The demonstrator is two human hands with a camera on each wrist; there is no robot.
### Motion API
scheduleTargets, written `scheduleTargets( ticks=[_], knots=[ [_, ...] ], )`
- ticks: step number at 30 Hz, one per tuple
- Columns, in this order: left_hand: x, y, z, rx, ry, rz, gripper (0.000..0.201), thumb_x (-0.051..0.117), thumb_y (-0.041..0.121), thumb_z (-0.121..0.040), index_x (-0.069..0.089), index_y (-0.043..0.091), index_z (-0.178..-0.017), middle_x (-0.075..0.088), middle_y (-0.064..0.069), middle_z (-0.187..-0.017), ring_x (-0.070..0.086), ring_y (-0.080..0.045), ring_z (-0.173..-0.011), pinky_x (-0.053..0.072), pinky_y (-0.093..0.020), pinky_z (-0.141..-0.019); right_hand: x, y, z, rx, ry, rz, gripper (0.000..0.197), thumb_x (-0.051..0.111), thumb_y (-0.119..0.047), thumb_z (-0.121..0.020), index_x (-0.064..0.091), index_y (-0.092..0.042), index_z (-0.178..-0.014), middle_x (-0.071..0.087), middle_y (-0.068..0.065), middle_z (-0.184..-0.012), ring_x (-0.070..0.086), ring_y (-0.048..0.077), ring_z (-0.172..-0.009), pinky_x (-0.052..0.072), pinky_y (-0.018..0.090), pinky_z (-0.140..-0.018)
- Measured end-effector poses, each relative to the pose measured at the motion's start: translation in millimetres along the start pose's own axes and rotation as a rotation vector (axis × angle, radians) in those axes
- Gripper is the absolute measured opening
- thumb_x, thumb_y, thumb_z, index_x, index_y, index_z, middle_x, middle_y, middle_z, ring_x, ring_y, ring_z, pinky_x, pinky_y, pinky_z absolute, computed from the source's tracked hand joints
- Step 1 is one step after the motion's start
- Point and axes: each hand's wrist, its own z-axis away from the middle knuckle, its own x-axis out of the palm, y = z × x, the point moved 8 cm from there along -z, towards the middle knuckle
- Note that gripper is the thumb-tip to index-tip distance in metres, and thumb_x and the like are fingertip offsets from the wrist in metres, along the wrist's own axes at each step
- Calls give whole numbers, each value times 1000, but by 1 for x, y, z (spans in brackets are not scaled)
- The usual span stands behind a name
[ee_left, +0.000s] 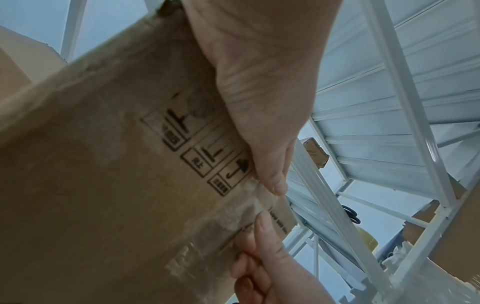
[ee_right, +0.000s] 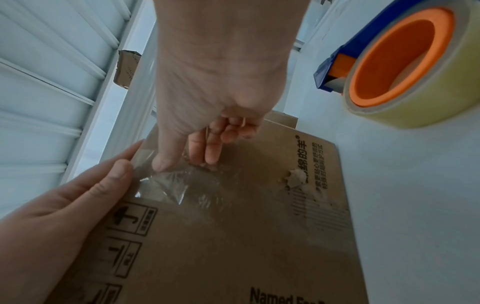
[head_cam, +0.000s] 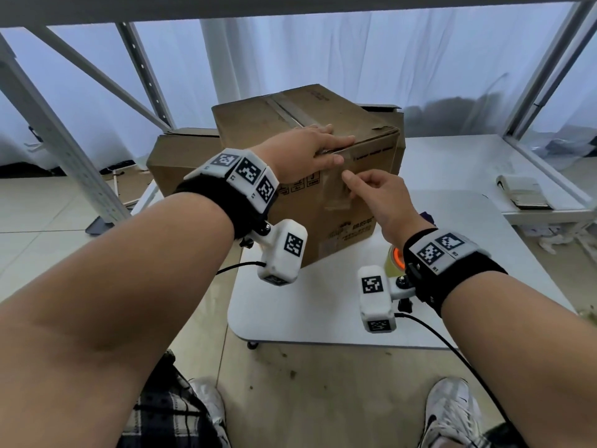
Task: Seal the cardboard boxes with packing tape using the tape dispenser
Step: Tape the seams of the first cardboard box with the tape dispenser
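Observation:
A brown cardboard box (head_cam: 310,221) stands on the white table (head_cam: 323,312), its top flaps closed and a tape strip running along the top seam. My left hand (head_cam: 310,150) lies over the near top edge, fingers flat on top, thumb on the front face. A clear tape end (head_cam: 336,195) hangs down the front face (ee_right: 233,246). My right hand (head_cam: 378,195) presses its thumb on that tape (ee_right: 182,185), the other fingers loosely bent. The tape dispenser (ee_right: 397,67), blue with an orange core, lies on the table just behind my right wrist (head_cam: 394,258).
A second cardboard box (head_cam: 181,156) sits behind to the left, and another with a raised flap (head_cam: 381,108) at the back right. A white metal rack frame (head_cam: 64,140) rises on the left. A worn notebook (head_cam: 523,192) lies on a side table.

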Motion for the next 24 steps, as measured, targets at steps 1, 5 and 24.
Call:
scheduleTargets(
  ticks=[1,5,24],
  knots=[
    [0,0,0,0,2,-1,48,37,44,-100,27,40,-146,18,-8,-158,13,-21,-146,9,-37,-119,2,-1,1,-6,-24,6,20,68,-31,-86,68,-12,-80,67,2,-81,63,5,-73,48,13,-65],
    [-1,0,0,-1,10,0,47,38,43,-100,27,40,-146,18,-7,-158,13,-21,-146,10,-37,-118,6,0,0,-7,-55,70,23,69,-29,-85,70,-5,-85,67,0,-81,59,-3,-69,44,7,-61],
    [-1,7,-6,-96,73,-270,62,32,55,-97,32,17,-146,29,0,-154,38,-22,-135,38,-40,-103,5,-7,-5,53,-277,297,27,64,-28,-90,64,-10,-71,64,1,-67,60,3,-58,48,15,-59]
  ],
)
